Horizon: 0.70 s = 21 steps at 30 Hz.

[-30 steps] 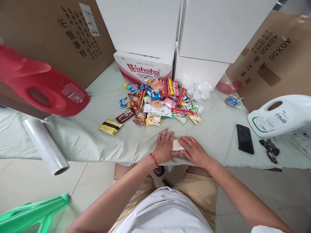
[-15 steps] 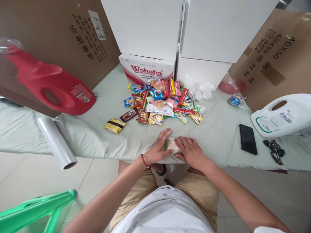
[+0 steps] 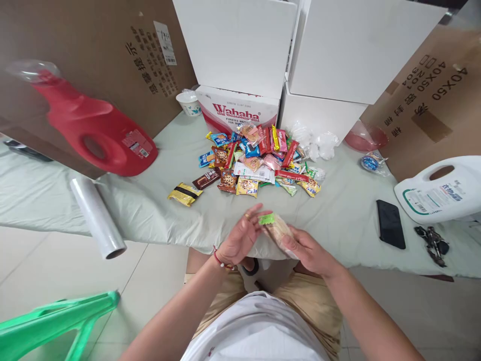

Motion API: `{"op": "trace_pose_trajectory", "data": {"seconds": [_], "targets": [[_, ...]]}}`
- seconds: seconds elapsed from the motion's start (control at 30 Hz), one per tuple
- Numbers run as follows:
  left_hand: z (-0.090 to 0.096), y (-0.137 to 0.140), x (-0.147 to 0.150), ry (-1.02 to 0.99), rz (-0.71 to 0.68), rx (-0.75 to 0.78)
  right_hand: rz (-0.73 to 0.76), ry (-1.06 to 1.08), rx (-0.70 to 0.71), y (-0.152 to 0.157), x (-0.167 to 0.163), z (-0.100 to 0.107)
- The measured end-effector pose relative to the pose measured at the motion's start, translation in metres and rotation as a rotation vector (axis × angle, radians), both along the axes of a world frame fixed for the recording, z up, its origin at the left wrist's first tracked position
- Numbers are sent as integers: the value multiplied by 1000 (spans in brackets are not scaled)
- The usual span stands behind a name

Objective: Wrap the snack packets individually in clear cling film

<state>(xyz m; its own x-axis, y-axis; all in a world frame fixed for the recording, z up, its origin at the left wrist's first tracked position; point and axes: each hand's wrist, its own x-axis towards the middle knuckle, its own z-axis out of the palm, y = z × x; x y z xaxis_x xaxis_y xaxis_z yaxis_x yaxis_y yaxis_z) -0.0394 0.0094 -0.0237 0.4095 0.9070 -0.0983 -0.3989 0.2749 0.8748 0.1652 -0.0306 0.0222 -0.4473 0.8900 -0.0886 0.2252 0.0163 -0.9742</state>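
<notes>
Handling of one clear-wrapped packet (image 3: 280, 233) with a green label (image 3: 266, 219), held tilted above the near middle edge of the surface (image 3: 210, 218). Right hand (image 3: 307, 249): fingers clamped on the packet, thumb on top. Left hand (image 3: 240, 240): fingers spread apart beside the green label; whether they touch it cannot be told. Progress, as judged: this packet is in hand, apart from the heap of wrapped snacks (image 3: 248, 172) beyond it, which remains unsorted; no tear is discernible in its wrapper. A yellow packet (image 3: 185, 194) lies singly at the heap's near left. Legible writing: "Wahaha" and, beneath, "PURIFIED" on the box (image 3: 238, 108) behind the heap; "40X50", "304" and "201" with Chinese characters on the right carton (image 3: 432, 100); the heading "温馨提示" on the left carton (image 3: 112, 30). The red bottle's (image 3: 112, 133) label and most snack wrappers are too small to read.
</notes>
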Motion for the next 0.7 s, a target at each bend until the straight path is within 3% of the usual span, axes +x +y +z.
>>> {"op": "trace_pose_trajectory", "data": {"seconds": [0.1, 0.17, 0.27, 0.53, 0.63, 0.7], "targets": [[5, -10, 16, -108, -130, -194, -71, 263, -323, -6, -16, -13], [6, -12, 25, -135, -75, -289, -152, 220, -354, -6, -19, -25], [6, -9, 31, -159, 2, -311, -202, 88, -243, -4, -15, -37], [5, -4, 51, 23, 83, -272, -443, 191, -72, -16, -24, -45], [3, -4, 49, 239, 83, -189, -455, 24, 31, -22, -4, -46], [4, -4, 38, 348, 118, -125, -555, -137, 133, -17, 26, -46]]}}
